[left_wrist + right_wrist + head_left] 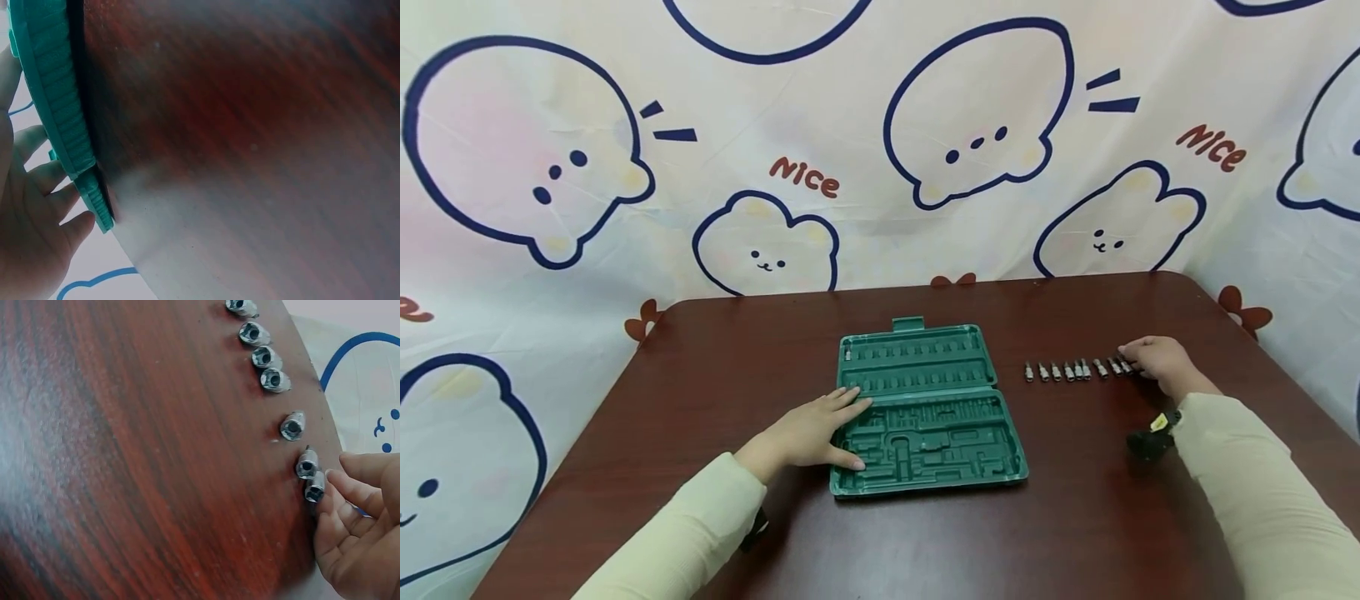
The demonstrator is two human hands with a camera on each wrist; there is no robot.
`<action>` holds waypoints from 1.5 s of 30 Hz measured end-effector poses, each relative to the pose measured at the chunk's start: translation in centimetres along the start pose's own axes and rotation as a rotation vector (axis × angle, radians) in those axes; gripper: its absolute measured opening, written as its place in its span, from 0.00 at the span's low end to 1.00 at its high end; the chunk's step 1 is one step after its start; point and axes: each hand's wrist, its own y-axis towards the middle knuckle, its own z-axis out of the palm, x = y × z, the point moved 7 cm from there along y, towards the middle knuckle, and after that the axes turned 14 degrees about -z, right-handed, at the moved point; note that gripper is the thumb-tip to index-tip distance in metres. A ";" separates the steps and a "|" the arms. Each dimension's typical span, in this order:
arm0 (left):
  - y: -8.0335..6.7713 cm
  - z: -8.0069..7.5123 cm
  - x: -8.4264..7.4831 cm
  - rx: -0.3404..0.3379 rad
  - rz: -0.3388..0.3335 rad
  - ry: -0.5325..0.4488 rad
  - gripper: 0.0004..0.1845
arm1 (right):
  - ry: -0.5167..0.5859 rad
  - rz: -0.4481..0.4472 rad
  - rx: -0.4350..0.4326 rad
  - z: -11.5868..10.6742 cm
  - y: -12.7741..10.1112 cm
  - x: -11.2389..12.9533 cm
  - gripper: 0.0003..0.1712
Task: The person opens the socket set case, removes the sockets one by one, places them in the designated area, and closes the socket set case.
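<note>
A green plastic tool case (951,481) lies unfolded on the table, its moulded slots showing. One small silver piece (847,355) sits in the top left slot of its far half. My left hand (811,431) rests on the case's left edge with fingers spread; the left wrist view shows that hand (39,219) against the ribbed green side. To the right of the case, several small metal socket bits (1056,372) lie in a row. At the row's right end, my right hand (1161,364) has its loosely bent fingertips beside the last socket bit (315,487).
The dark red-brown table (737,358) has rounded far corners. Behind it hangs a pale cloth (865,233) printed with cartoon animals. A dark wrist device (1152,437) hangs under the right sleeve, close over the table.
</note>
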 end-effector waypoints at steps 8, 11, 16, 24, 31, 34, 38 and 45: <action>0.0 -0.4 -0.3 -0.007 0.021 0.010 0.46 | 0.060 0.013 -0.048 -0.5 0.3 0.4 0.31; -0.1 -0.5 -0.4 -0.004 0.022 0.008 0.46 | 0.085 0.009 -0.061 -0.2 0.5 1.2 0.33; -0.2 -0.3 -0.2 -0.009 0.022 0.027 0.46 | 0.137 -0.029 -0.011 1.3 1.1 3.8 0.36; -0.4 -0.3 -0.4 -0.041 0.055 0.022 0.45 | 0.255 -0.069 0.099 5.5 2.5 8.3 0.34; -0.5 -0.1 -0.4 -0.045 0.063 0.013 0.45 | 0.335 -0.111 0.207 10.4 3.5 11.8 0.28; -0.5 0.0 -0.4 -0.048 0.061 0.008 0.45 | 0.388 -0.098 0.208 12.4 3.8 13.2 0.24; -0.5 0.1 -0.5 -0.045 0.048 -0.006 0.46 | 0.427 -0.100 0.220 15.0 4.2 14.9 0.22; -0.7 0.0 -0.7 -0.041 0.042 -0.017 0.45 | 0.415 -0.133 0.277 19.2 5.4 17.6 0.18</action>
